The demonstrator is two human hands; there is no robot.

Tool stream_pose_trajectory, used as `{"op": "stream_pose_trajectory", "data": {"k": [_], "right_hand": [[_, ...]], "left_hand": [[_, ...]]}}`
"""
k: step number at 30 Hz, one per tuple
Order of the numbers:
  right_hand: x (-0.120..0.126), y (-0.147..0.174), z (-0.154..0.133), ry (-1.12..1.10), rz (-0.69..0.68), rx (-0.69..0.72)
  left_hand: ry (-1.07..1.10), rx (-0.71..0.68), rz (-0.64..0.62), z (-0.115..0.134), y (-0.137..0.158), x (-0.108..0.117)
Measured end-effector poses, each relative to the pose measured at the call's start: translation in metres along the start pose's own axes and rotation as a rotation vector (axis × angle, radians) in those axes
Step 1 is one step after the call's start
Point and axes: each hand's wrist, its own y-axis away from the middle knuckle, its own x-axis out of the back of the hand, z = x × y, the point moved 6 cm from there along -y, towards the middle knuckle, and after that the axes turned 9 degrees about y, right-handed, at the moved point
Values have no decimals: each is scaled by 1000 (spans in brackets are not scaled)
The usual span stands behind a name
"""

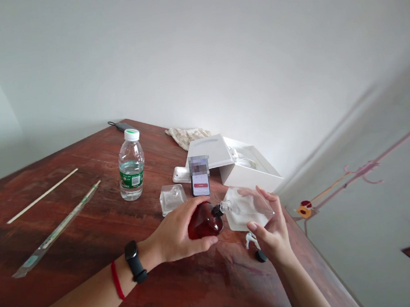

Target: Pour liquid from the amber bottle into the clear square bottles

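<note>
My left hand (174, 234) is wrapped round a dark red-brown bottle (201, 222), tilted so that its black neck points right. My right hand (277, 232) grips a clear, square-sided bottle (246, 209) on its side, its ribbed neck facing left. The two necks meet or nearly meet; whether liquid passes between them cannot be made out. Below the clear bottle, a small white spray head (251, 239) and a dark round cap (261, 256) lie on the table. Beyond my left hand sits a clear square dish (173, 198).
A water bottle (132, 179) stands on the wooden table (164, 300). To its left lie a bare stick (44, 195) and a wrapped one (63, 223). Behind my hands are a lit phone (200, 185), a white case (180, 175), an open white box (250, 170) and a cloth (187, 135).
</note>
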Motion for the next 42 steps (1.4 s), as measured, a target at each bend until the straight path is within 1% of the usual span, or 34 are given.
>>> {"op": "stream_pose_trajectory", "data": {"k": [5, 10, 14, 19, 22, 27, 31, 37, 42], "right_hand": [[1, -3, 0, 46, -3, 6], [1, -12, 1, 31, -52, 21], [-1, -20, -2, 31, -87, 25], [1, -25, -6, 54, -108, -14], [4, -26, -7, 71, -136, -11], [6, -26, -14, 100, -167, -5], [6, -22, -24, 123, -155, 14], [7, -11, -33, 135, -116, 6], [7, -4, -46, 156, -77, 2]], "left_hand": [[2, 5, 9, 0, 1, 0], [13, 6, 33, -1, 1, 1], [7, -31, 43, -6, 0, 2], [-29, -69, 48, -10, -2, 2], [-33, -80, 51, -8, -2, 2], [-18, -40, 82, 0, 0, 4], [1, -51, 94, 5, 0, 4], [10, -64, 76, 6, 3, 0], [47, -76, 44, 12, 4, -2]]}}
